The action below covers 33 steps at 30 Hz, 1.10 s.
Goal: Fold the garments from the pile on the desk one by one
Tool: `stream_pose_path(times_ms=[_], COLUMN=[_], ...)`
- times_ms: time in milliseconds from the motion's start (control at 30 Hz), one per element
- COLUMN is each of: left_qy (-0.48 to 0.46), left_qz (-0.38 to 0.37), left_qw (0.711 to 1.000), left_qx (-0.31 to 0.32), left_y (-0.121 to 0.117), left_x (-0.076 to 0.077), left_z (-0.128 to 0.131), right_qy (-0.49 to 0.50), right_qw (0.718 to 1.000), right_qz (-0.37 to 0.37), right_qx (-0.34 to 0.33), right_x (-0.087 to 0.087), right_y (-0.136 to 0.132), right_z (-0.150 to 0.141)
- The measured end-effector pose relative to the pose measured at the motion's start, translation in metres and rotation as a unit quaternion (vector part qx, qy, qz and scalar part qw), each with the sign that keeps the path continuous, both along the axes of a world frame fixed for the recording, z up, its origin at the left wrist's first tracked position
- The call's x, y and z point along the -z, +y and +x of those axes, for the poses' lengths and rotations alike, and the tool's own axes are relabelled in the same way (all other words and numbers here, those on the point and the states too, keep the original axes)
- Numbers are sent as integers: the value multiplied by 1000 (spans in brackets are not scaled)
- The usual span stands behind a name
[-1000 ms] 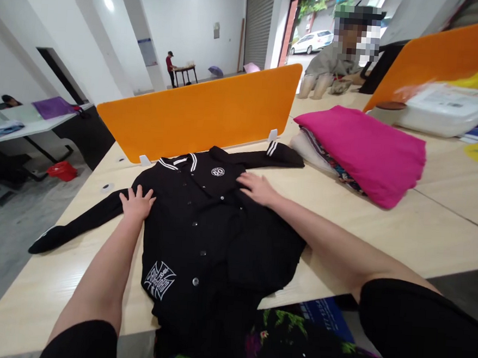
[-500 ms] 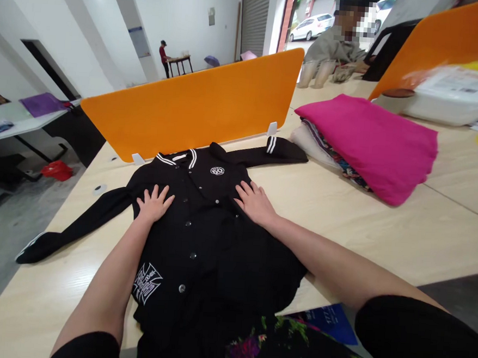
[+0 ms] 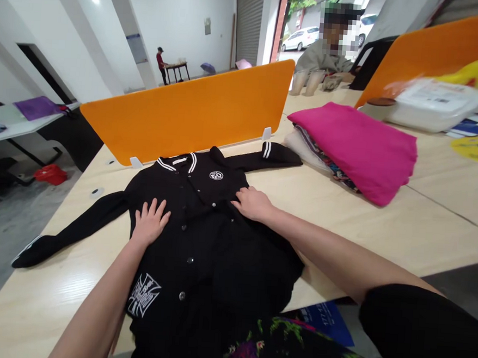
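Note:
A black button-front jacket (image 3: 202, 242) with white-striped collar and cuffs lies face up on the light wooden table (image 3: 342, 224). It bears a round white emblem on the chest and a white cross-shaped patch near the hem. My left hand (image 3: 150, 222) rests flat on the jacket's left side, fingers spread. On the right side of the chest lies my right hand (image 3: 256, 203), its fingers bent and partly hidden, touching the cloth with no clear grip. Both sleeves stretch outward, and the hem reaches my floral clothing.
An orange divider (image 3: 186, 115) stands behind the collar. A folded pile topped with pink cloth (image 3: 356, 143) lies to the right. Beyond it are a white plastic container (image 3: 436, 105), cups (image 3: 313, 81) and a person seated opposite. A blue printed item (image 3: 327, 321) sits below the table edge.
My right hand's fingers have drawn in from a flatter, spread pose. My left hand stays spread, slightly lower on the jacket. The camera view has shifted a little.

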State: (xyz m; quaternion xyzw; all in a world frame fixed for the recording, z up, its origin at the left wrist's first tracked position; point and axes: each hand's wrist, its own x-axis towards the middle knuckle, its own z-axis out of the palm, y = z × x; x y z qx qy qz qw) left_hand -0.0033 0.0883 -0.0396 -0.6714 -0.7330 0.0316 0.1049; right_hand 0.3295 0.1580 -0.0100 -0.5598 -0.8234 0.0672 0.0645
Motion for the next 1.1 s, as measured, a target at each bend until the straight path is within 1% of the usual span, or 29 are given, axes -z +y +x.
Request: stream_pose_path(times_ms=[67, 100, 167, 200, 233, 300, 367, 400, 467, 567, 667, 767, 833, 867, 900, 933, 967, 1000, 1067, 1100], left_qy=[19, 24, 30, 31, 32, 32, 31, 31, 31, 23, 8, 2, 0, -3, -5, -9, -12, -16, -24, -29], left_qz=[17, 22, 26, 25, 24, 22, 21, 21, 19, 12, 7, -2, -6, -7, -7, -9, -10, -10, -8, -5], left_qw=[1000, 999, 999, 999, 999, 999, 999, 999, 999, 1000, 1000, 1000, 1000, 1000, 1000, 1000, 1000, 1000, 1000, 999], left_qx=[16, 17, 11, 9, 7, 2, -5, -8, -10, -7, -18, -25, -24, -23, -22, -21, -20, -19, -15, -15], left_y=[-19, -25, -31, -32, -32, -31, -29, -28, -23, -9, 11, 26, 31, 32, 33, 33, 34, 34, 34, 34], left_x=[4, 4, 2, 1, -1, -2, -1, 0, 1, 0, -4, -7, -8, -8, -8, -7, -6, -5, -4, -5], left_z=[0, 0, 3, 4, 6, 6, 5, 4, 3, 5, 9, 10, 9, 7, 6, 4, 3, 2, 3, 5], right_qy=[42, 74, 141, 169, 191, 205, 195, 188, 182, 195, 232, 244, 243, 248, 259, 273, 289, 304, 300, 281], right_qw=[999, 997, 988, 982, 976, 972, 975, 977, 978, 972, 955, 949, 951, 952, 954, 955, 954, 948, 925, 910], right_qz=[-26, -17, 27, 41, 40, 1, -37, -44, -32, 16, 51, 36, 31, 40, 55, 69, 79, 71, 8, -9], right_qx=[11, 23, 54, 73, 94, 112, 100, 93, 93, 132, 177, 195, 191, 173, 141, 89, 23, -56, -232, -305], right_x=[-13, -19, -25, -26, -26, -22, -17, -14, -8, -2, 2, 1, -6, -12, -18, -24, -29, -33, -33, -30], right_y=[18, 32, 66, 84, 101, 129, 149, 156, 166, 176, 187, 193, 187, 176, 160, 138, 109, 74, -3, -42], right_z=[2, 1, -5, -10, -15, -27, -38, -43, -50, -55, -55, -50, -42, -37, -31, -24, -17, -9, 8, 16])
